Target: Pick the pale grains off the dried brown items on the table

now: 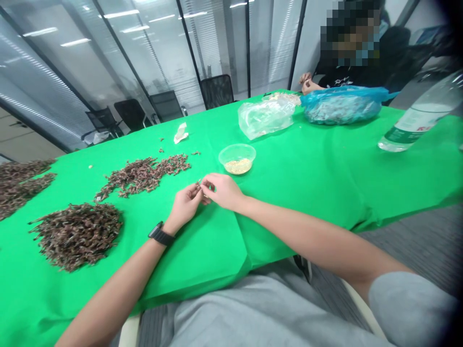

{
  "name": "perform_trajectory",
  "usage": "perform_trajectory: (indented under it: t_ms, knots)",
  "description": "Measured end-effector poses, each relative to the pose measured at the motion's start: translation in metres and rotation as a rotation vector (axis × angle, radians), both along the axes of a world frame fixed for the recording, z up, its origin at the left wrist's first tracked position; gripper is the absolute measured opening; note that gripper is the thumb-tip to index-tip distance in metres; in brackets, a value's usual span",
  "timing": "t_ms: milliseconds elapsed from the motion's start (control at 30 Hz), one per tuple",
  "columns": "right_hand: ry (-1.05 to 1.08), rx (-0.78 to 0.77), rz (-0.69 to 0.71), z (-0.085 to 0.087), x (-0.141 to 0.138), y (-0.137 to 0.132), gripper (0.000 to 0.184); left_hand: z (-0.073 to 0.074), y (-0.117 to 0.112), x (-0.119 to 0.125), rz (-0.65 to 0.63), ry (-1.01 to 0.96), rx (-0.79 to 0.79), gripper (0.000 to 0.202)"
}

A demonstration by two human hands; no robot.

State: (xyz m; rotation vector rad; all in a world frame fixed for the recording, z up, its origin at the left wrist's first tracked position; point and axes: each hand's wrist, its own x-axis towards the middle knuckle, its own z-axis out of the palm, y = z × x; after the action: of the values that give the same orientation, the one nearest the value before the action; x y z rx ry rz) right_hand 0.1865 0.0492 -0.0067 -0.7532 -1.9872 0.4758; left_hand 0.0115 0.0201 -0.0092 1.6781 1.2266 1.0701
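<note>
My left hand, with a black watch on its wrist, is closed in a pinch above the green cloth. A small brown dried piece shows at its fingertips; its exact kind is too small to tell. My right hand meets it there, thumb and fingers pinched at the same piece. Just beyond the hands stands a clear plastic bowl with pale yellowish bits in the bottom. A loose pile of brown, twisted dried pieces lies to the left, and a thicker heap sits nearer me.
More dried pieces lie at the far left. A crumpled tissue, a clear plastic bag, a filled blue bag and a tilted-looking water bottle stand farther off. Another person's hands are at the far right edge.
</note>
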Motion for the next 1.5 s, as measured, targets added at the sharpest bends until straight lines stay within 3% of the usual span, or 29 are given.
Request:
perform_trajectory:
  t_ms: [433,633,933,1200,1300,1500]
  knots:
    - [-0.058,-0.016,-0.009,0.001,0.0,-0.001,0.012,-0.002,-0.002,-0.003,-0.007,0.178,0.092,0.03]
    - [-0.045,-0.001,0.015,0.004,-0.001,-0.001,0.011,0.002,-0.003,-0.008,0.048,0.45,0.278,0.015]
    - [0.161,-0.334,0.139,0.005,0.0,0.003,0.008,0.004,-0.006,-0.009,0.058,0.607,0.387,0.021]
    - [0.284,-0.566,0.196,0.0,0.0,0.009,0.017,0.008,-0.01,-0.006,0.037,0.509,0.331,0.02]
    - [0.269,-0.541,0.144,0.002,0.001,0.009,0.019,0.008,-0.01,-0.005,0.035,0.484,0.303,0.021]
    - [0.216,-0.305,0.087,0.008,0.004,0.007,0.031,0.009,-0.012,-0.002,0.005,0.416,0.23,0.024]
